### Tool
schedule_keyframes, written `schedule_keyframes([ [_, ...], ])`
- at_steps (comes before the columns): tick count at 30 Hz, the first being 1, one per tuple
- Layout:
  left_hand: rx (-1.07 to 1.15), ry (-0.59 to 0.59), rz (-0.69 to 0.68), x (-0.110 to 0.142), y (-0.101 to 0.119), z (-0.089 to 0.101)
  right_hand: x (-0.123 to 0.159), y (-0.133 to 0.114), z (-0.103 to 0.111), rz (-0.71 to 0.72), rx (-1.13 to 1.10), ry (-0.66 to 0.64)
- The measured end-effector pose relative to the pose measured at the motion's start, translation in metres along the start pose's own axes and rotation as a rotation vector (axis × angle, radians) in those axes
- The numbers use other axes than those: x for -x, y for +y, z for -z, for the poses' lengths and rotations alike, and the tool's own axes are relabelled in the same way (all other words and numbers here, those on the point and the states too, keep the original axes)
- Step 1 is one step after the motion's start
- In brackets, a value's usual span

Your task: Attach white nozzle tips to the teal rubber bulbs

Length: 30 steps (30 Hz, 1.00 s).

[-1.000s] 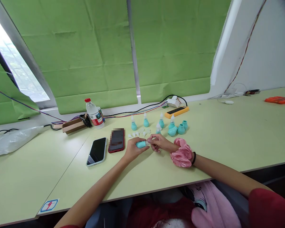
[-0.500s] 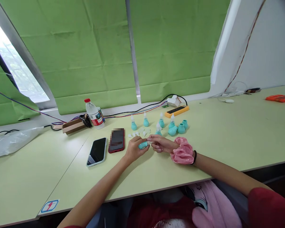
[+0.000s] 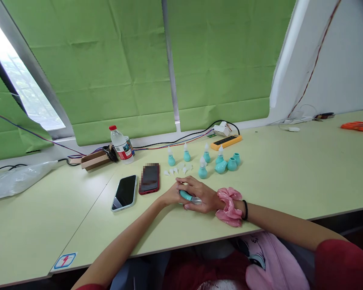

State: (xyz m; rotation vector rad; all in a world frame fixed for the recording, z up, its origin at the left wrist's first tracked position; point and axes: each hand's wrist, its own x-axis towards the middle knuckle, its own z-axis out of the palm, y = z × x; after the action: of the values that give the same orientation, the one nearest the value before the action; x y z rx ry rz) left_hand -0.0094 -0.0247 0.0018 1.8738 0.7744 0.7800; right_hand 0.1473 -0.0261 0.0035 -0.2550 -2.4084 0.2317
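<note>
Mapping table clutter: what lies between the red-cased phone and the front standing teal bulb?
In the head view, small white and translucent pieces lie on the table between the red-cased phone and that bulb.

- Head cam: wearer's head ht., over near edge of flat pale-yellow tabletop (image 3: 278,177).
- Faces fwd. & down, twd. green fabric blinds (image 3: 109,72).
- Range: bare left hand (image 3: 171,195), bare right hand (image 3: 203,194) close, lower ctr.

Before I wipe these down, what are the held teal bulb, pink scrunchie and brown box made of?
Teal bulb: probably rubber or silicone, smooth with a soft sheen. Pink scrunchie: likely satiny fabric, with shiny gathered folds. Brown box: looks like cardboard, matte and flat-sided.
</note>
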Motion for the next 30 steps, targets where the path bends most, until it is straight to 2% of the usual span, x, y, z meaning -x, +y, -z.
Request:
schedule_keyframes([
  [3,0.034,-0.003,-0.016,0.002,0.005,-0.003,0.0,-0.002,-0.004,0.032,0.009,-0.035],
  [6,0.041,-0.016,0.04,0.002,0.008,-0.006,0.002,-0.005,-0.007,0.013,-0.001,-0.029],
  [9,0.092,0.014,0.117,0.001,0.005,-0.009,0.003,-0.008,-0.008,-0.052,-0.033,0.012],
  [13,0.191,0.093,0.135,0.0,-0.004,-0.012,0.002,-0.011,-0.008,-0.116,-0.115,0.043],
  [16,0.291,0.103,0.165,-0.001,-0.007,-0.013,0.0,-0.007,-0.006,-0.163,-0.218,0.076],
  [23,0.349,0.113,0.188,-0.002,0.001,-0.016,-0.001,0.0,-0.002,-0.294,-0.42,0.137],
  [30,0.4,0.197,0.233,-0.002,0.004,-0.02,0.001,0.002,-0.005,-0.428,-0.492,0.195],
])
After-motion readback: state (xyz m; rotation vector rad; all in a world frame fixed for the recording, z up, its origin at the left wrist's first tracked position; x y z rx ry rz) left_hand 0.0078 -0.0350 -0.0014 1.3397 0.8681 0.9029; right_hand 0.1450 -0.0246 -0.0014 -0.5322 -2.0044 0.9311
